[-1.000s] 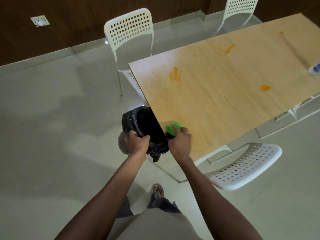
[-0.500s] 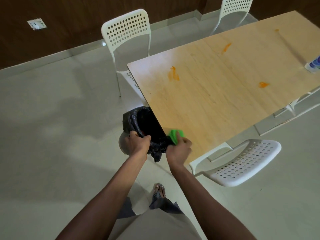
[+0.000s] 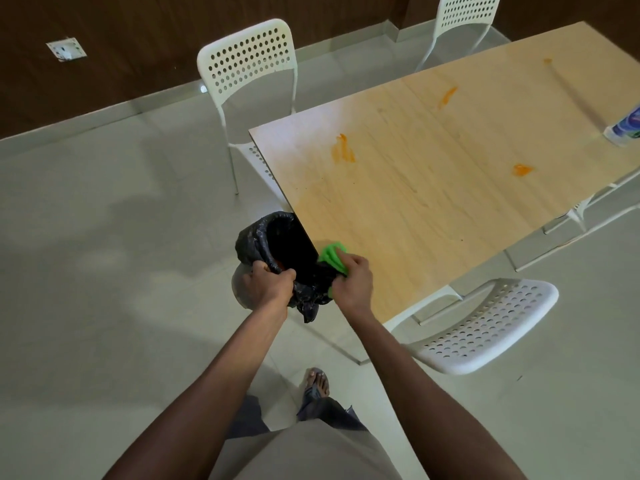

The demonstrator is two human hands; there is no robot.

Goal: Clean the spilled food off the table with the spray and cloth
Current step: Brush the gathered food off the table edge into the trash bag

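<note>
Cloth [image 3: 333, 257] bunched in my right hand [image 3: 353, 284] at the near corner of the table [image 3: 433, 209], bin liner [image 3: 277, 244] gripped in my left hand [image 3: 268, 284].

Head view: the cloth is bright green, soft and crumpled into ridged folds, and my right fingers curl round it right at the table edge, over the liner's mouth. My left fingers are closed on the rim of the glossy, wrinkled black plastic liner, held up against the table's edge. The tabletop is pale wood-grain, flat and rectangular, with orange food smears: one near the left end [image 3: 343, 154], one toward the right edge [image 3: 521, 170], one farther back [image 3: 447, 96]. The spray bottle [image 3: 625, 128], white and blue, stands at the far right edge, cut off by the frame. White perforated plastic chairs [image 3: 485, 327] stand around the table.
</note>
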